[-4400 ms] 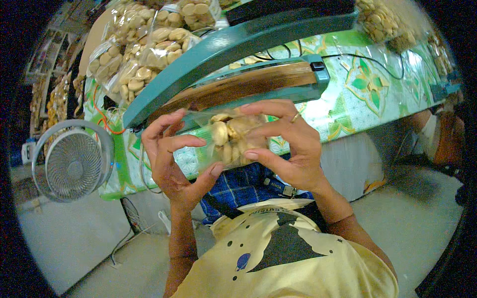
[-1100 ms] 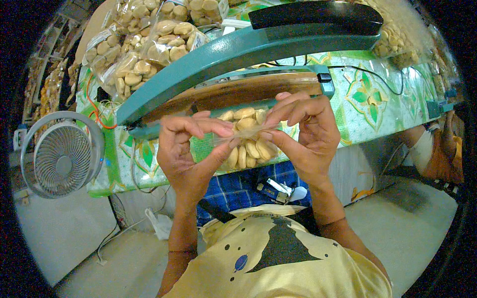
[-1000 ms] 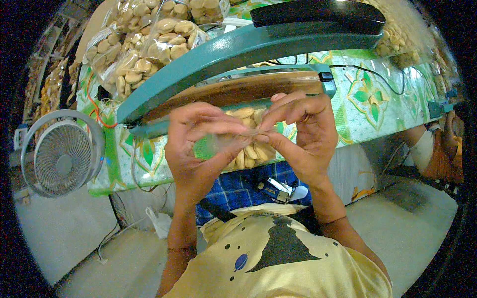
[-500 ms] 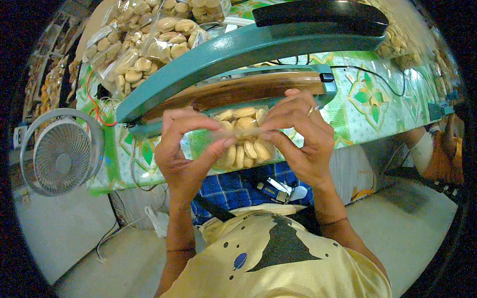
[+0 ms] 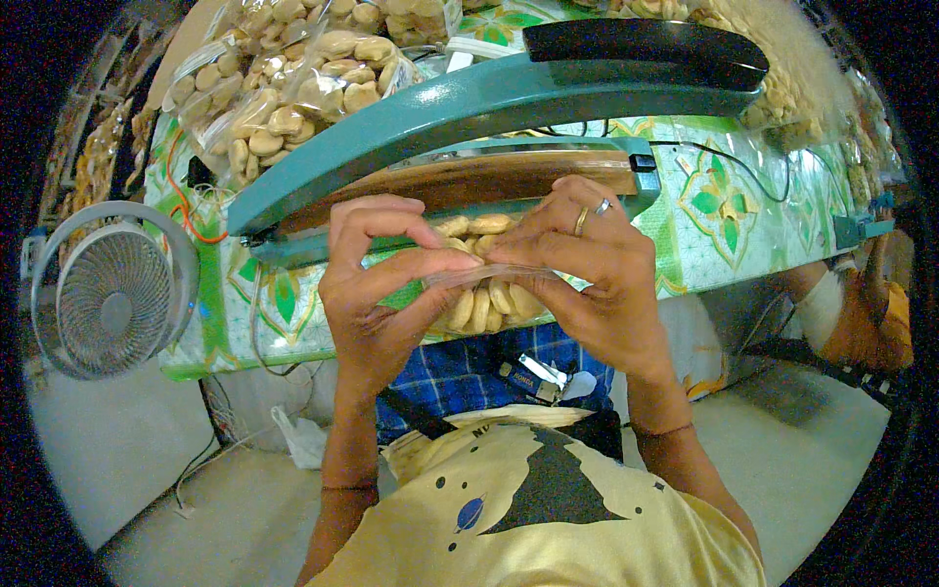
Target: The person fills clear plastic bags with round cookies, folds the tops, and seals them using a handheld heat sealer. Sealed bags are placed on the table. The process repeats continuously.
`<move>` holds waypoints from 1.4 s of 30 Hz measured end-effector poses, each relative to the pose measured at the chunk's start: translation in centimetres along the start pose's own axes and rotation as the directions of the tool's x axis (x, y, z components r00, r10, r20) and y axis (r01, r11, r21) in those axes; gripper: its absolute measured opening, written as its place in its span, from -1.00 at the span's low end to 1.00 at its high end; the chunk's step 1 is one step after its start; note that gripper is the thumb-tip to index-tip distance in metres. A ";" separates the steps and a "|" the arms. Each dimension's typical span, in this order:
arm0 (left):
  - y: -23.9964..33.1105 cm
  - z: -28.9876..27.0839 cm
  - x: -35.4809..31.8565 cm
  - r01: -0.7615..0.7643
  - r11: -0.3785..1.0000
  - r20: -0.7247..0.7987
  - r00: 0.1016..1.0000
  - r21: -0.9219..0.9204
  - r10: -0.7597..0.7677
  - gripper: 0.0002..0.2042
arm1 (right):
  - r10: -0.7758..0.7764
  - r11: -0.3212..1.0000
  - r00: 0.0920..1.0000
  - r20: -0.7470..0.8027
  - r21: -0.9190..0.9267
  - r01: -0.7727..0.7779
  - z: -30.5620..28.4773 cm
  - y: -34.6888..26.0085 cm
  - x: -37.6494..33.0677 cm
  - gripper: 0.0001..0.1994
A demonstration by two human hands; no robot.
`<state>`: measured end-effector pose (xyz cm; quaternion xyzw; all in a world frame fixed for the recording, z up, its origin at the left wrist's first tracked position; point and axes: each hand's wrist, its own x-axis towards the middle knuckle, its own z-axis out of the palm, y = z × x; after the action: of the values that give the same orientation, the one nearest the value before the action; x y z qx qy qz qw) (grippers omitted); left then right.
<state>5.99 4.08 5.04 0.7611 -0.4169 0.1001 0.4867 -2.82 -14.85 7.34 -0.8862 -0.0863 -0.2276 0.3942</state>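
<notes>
Between my hands is a clear plastic bag of pale round biscuits (image 5: 492,303), at the near edge of the table. My left hand (image 5: 386,269) pinches the bag's upper edge between thumb and fingers. Opposite it, my right hand (image 5: 587,254), with rings on its fingers, pinches the same edge. The fingertips of both hands almost meet at the middle of that edge. Just beyond my hands stands a teal bag sealer (image 5: 430,112) with a black handle (image 5: 646,49); its arm is raised above the brown sealing bed (image 5: 469,184).
Several filled biscuit bags (image 5: 293,88) are heaped at the back left, and more biscuits (image 5: 782,93) lie at the back right. A grey fan (image 5: 117,303) stands left of the table. Cords cross the green patterned tablecloth (image 5: 724,210). Another person's arm (image 5: 851,323) shows at the far right.
My fingertips have come closer together along the bag's edge, the left hand moving right and the right hand moving in. The bag stays in both hands.
</notes>
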 end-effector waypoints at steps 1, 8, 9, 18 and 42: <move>0.0 0.1 0.0 -0.008 1.000 0.016 1.000 -0.023 0.008 -0.73 | -0.007 0.999 1.000 0.001 -0.033 0.007 0.1 0.0 0.0 -0.78; -2.6 1.3 -1.8 0.192 0.813 0.009 0.975 -0.549 -0.224 -0.35 | -0.256 0.949 0.966 0.019 -0.182 0.255 -0.2 -1.7 -0.2 -0.80; -3.2 1.6 -2.3 0.258 0.707 0.049 0.952 -0.658 -0.302 -0.20 | -0.253 0.954 0.964 0.080 -0.148 0.262 -0.8 -2.5 -0.4 -0.80; 1.2 9.7 -8.0 0.568 -0.605 0.703 0.711 -0.558 0.020 0.21 | 0.162 0.955 0.931 0.326 0.185 -0.231 -2.8 -0.2 2.2 -0.82; 2.0 8.1 -5.6 0.183 -0.836 0.811 0.416 -0.517 -0.411 -0.42 | 0.071 0.997 0.936 0.345 -0.015 -0.070 1.2 16.0 2.6 -0.61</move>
<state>-1.04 0.06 -0.89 0.0406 0.2472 -0.5096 0.8232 5.20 -24.82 -2.62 -0.9153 -0.1220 -0.0545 0.3800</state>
